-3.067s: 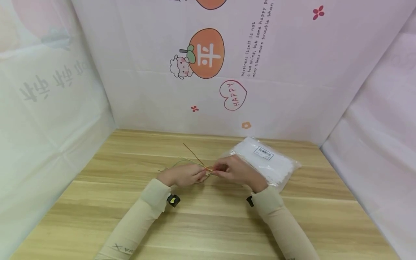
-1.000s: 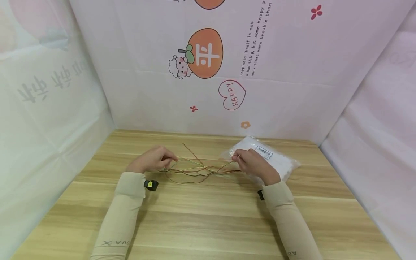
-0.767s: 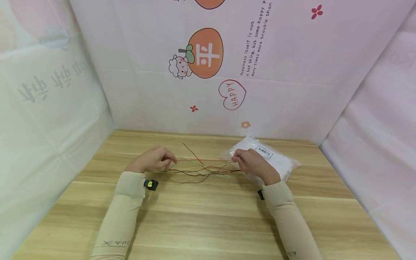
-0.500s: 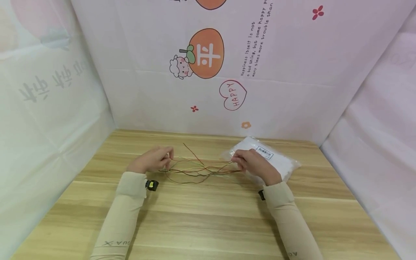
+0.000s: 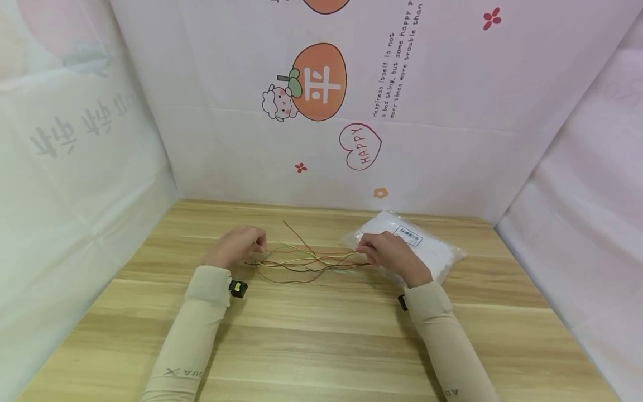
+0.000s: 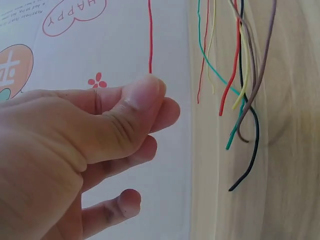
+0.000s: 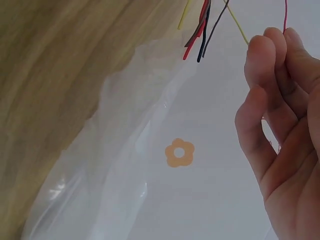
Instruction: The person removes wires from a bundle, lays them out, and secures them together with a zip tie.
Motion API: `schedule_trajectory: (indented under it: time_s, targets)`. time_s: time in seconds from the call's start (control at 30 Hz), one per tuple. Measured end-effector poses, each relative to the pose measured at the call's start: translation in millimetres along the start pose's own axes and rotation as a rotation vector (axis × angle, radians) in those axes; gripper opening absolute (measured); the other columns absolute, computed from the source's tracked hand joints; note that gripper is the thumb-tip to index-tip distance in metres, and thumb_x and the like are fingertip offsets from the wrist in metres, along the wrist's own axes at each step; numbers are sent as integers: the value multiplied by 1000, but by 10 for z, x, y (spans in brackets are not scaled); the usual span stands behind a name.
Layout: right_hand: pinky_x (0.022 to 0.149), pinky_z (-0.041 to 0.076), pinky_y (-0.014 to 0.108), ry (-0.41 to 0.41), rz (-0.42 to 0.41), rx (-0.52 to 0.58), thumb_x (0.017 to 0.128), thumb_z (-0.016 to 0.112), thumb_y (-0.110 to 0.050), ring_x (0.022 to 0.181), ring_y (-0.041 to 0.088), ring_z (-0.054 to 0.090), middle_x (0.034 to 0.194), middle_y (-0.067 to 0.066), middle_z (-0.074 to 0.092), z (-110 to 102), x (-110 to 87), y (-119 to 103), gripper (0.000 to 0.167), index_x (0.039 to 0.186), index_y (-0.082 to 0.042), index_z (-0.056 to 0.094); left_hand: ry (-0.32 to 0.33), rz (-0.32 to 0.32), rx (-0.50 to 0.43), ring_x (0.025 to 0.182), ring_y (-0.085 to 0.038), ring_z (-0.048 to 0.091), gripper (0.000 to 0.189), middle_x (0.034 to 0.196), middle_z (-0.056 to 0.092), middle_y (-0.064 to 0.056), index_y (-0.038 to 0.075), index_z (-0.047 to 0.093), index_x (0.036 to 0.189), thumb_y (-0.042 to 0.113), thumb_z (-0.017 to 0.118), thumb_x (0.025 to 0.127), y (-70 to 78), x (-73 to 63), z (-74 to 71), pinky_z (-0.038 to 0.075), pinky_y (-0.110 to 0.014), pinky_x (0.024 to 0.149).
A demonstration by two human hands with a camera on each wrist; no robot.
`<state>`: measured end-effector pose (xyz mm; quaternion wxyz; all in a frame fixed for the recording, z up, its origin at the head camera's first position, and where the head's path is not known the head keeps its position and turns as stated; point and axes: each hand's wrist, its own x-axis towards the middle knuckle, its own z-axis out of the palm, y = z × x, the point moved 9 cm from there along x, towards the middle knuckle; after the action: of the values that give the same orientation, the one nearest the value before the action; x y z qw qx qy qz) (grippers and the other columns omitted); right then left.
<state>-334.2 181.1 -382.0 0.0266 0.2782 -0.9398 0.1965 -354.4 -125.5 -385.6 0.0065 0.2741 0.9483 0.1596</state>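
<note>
A thin red wire (image 6: 150,40) stretches between my two hands, just above the table. My left hand (image 5: 237,247) pinches one end between thumb and forefinger; its other fingers are loosely bent. The far end sits between thumb and fingertips of my right hand (image 5: 394,258), also seen in the right wrist view, where a yellow wire (image 7: 236,21) runs up to the fingertips. Beneath the red wire lies a loose bundle of coloured wires, crossing near the middle. In the left wrist view it shows a black wire (image 6: 255,145), a brown wire (image 6: 265,65) and green, yellow and red ones.
A clear plastic bag with white contents and a barcode label (image 5: 408,235) lies at the back right, partly behind my right hand. The wooden table (image 5: 311,340) is enclosed by printed white cloth walls (image 5: 241,167) at back and sides.
My hands were close together over the bundle's middle; they have since moved apart with the red wire between them. Lately my left hand has shifted slightly, and the red wire hangs a little slacker.
</note>
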Motion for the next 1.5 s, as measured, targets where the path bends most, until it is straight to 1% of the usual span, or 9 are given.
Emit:
schedule_trajectory:
  time_s: [0.23, 0.4, 0.5, 0.77, 0.9, 1.03, 1.27, 1.37, 1.5]
  targets:
    - [68, 48, 31, 7, -8, -80, 105, 68, -23, 62, 3, 54, 67, -12, 61, 39, 18, -64, 16, 93, -13, 72, -22, -1, -4, 81, -13, 60, 13, 87, 72, 2, 14, 72, 84, 9, 80, 93, 30, 39, 75, 52, -35, 76]
    - [70, 52, 31, -12, -1, -60, 105, 68, -22, 66, 1, 60, 77, -7, 70, 84, 22, -82, 14, 96, -13, 73, -54, 4, 9, 85, -15, 64, 9, 93, 75, 1, 15, 75, 87, 12, 79, 94, 98, 48, 129, 56, -37, 80]
    - [70, 53, 32, -18, 29, -47, 104, 69, -26, 67, 2, 61, 80, -6, 73, 88, 14, -47, 14, 99, -15, 75, -75, 4, 2, 95, -19, 69, 5, 104, 77, -3, 12, 78, 96, 8, 76, 95, 138, 42, 149, 59, -41, 88]
    - [66, 48, 27, 25, 27, -47, 103, 71, -30, 65, 5, 54, 73, -8, 65, -31, -6, 14, 19, 88, -17, 70, -75, -11, -36, 116, -31, 69, 37, 131, 71, -15, 1, 68, 130, 5, 63, 94, 235, 22, 134, 58, -50, 100]
    - [64, 45, 26, 47, 0, -64, 102, 72, -29, 62, 5, 50, 69, -9, 60, -88, -8, 9, 23, 82, -18, 66, -52, 47, -13, 126, -35, 65, 41, 138, 67, -17, -1, 63, 136, 11, 61, 97, 352, 74, 134, 53, -52, 108]
    - [63, 44, 26, 27, 4, -52, 103, 71, -30, 61, 5, 49, 69, -9, 60, -60, -2, 19, 24, 83, -18, 67, -101, 119, -14, 143, -37, 52, 56, 151, 58, -17, 0, 56, 146, 33, 65, 102, 549, 131, 279, 41, -55, 121]
    - [61, 42, 25, -5, 23, -36, 104, 69, -32, 60, 4, 47, 67, -10, 57, -17, 0, 41, 26, 82, -18, 66, -244, 65, -24, 163, -37, 20, 108, 176, 22, -12, 8, 28, 167, 63, 78, 88, 717, 215, 595, 19, -61, 130]
    - [60, 41, 26, -9, 43, -34, 104, 69, -32, 59, 5, 46, 66, -9, 56, -29, -15, 66, 27, 82, -17, 66, -271, 63, 21, 164, -36, 18, 106, 177, 20, -10, 8, 30, 166, 62, 78, 89, 755, 286, 656, 18, -62, 130]
    - [60, 42, 26, 5, 40, -32, 104, 68, -32, 58, 6, 47, 67, -9, 57, -83, -28, 85, 27, 87, -12, 70, -278, 71, 65, 158, -34, 34, 88, 169, 38, -13, 6, 44, 159, 52, 78, 92, 774, 367, 673, 27, -59, 128]
